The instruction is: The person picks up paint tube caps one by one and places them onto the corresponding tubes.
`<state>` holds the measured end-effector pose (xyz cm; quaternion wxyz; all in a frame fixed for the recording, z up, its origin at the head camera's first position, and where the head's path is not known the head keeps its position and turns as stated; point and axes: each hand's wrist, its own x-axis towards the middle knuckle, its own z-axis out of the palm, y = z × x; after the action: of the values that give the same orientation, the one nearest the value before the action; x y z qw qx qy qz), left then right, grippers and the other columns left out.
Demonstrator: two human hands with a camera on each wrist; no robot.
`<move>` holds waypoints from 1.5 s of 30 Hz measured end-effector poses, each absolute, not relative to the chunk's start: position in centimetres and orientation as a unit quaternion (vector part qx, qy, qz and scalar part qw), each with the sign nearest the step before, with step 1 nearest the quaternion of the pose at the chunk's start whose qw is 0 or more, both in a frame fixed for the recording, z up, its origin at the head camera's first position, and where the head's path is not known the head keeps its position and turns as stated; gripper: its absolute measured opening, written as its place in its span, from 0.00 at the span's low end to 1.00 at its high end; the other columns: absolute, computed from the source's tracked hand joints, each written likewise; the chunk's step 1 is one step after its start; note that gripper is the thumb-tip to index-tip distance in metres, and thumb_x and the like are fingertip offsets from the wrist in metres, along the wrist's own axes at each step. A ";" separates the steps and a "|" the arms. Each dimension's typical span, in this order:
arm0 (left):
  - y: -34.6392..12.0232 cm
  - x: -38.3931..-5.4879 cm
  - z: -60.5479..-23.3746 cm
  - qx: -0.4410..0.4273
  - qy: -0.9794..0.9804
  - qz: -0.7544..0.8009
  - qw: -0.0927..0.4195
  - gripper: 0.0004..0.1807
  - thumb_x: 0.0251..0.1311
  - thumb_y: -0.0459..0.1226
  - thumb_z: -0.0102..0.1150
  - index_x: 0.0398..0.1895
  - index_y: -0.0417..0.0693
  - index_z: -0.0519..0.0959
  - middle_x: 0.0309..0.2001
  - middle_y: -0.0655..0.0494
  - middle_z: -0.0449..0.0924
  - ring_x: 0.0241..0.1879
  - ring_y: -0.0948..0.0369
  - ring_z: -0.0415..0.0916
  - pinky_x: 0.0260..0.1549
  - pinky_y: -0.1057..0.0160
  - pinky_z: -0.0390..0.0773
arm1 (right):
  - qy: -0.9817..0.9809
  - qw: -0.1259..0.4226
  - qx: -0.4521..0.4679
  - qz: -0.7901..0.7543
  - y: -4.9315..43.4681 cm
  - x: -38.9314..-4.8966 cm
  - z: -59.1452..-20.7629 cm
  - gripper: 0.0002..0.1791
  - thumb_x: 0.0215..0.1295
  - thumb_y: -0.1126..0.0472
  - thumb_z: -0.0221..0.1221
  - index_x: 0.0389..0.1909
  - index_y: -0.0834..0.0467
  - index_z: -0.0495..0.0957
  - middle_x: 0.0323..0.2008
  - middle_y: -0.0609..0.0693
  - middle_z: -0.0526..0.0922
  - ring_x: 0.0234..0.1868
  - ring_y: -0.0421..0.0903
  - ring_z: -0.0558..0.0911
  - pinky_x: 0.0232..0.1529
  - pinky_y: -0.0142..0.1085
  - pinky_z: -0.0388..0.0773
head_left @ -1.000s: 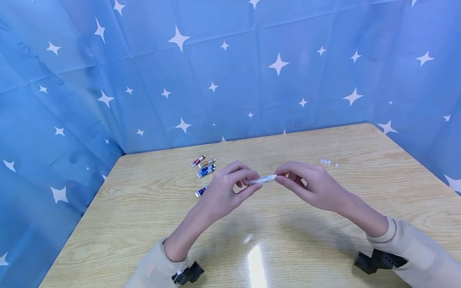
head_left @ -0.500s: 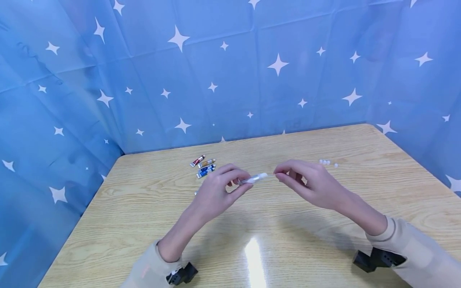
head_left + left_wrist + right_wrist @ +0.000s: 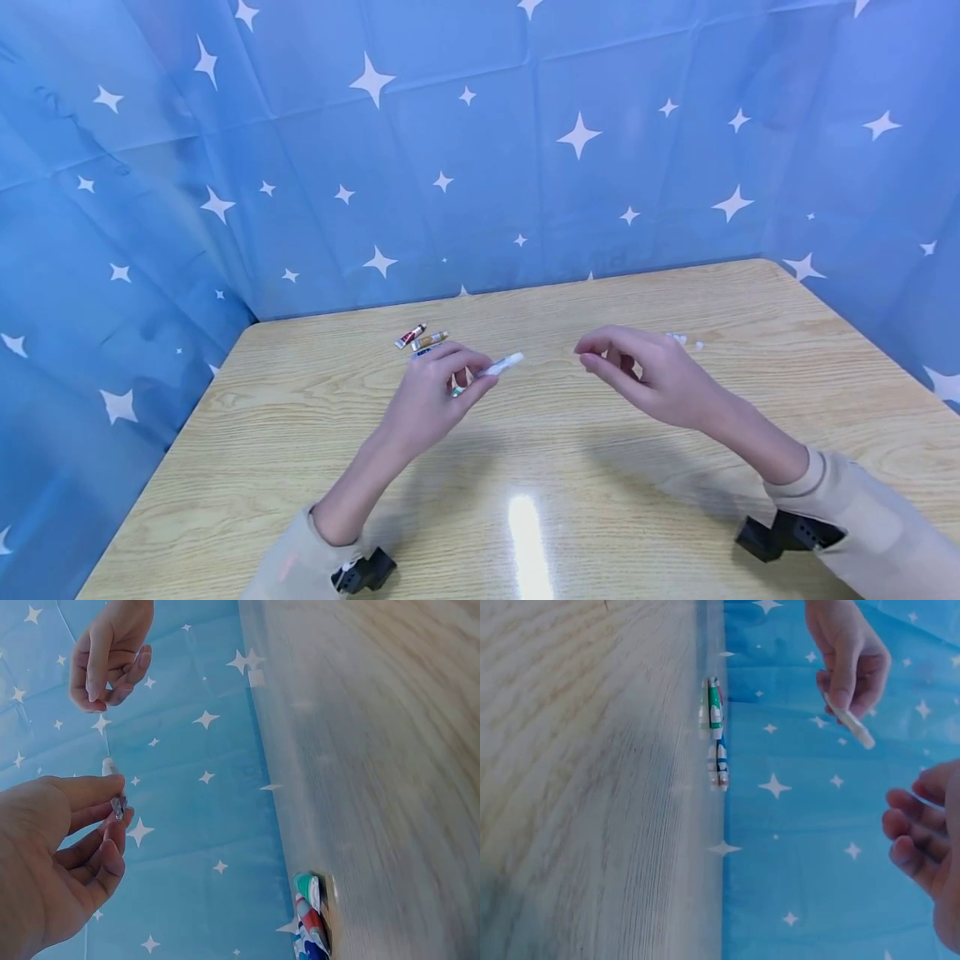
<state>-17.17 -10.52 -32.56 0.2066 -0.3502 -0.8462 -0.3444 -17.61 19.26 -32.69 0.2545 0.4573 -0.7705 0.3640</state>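
Between its thumb and fingers my left hand (image 3: 429, 398) pinches a small white paint tube (image 3: 504, 364), held above the table. In the head view the tube's white tip points right and slightly away. A flattened, shiny tail (image 3: 118, 808) of the tube shows between the fingers in the left wrist view. Across a gap to the right, my right hand (image 3: 651, 373) hovers with loosely bent fingers. Nothing is visible in it, though its fingertips nearly meet in the head view. A green-labelled paint tube (image 3: 715, 709) lies on the table, partly hidden behind my left hand in the head view.
Red (image 3: 410, 336) and gold (image 3: 429, 340) paint tubes lie left of centre on the wooden table (image 3: 300, 467). Blue tubes there are mostly covered by my left hand. Several small white pieces (image 3: 699, 345) sit beyond my right hand. A blue star-patterned curtain (image 3: 480, 150) hangs behind.
My right hand has let go of the white tube's tip and stays nearly in place. My left hand has carried the tube to the left, away from it, tilting its tip upward in view.
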 end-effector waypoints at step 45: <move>-15.9 -20.3 -34.4 -0.170 -0.945 -0.268 0.080 0.03 0.62 0.33 0.69 0.35 0.41 0.86 0.27 0.55 0.80 0.25 0.62 0.71 0.24 0.63 0.72 | -0.826 0.199 0.397 0.346 21.3 -18.9 -32.5 0.15 0.67 0.73 0.60 0.49 0.53 0.81 0.30 0.36 0.77 0.23 0.33 0.71 0.25 0.26 0.71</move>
<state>-20.30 -15.89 -34.42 0.0800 -0.1705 -0.9447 -0.2684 -18.90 21.33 -32.51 0.1990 0.3972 -0.8262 0.3464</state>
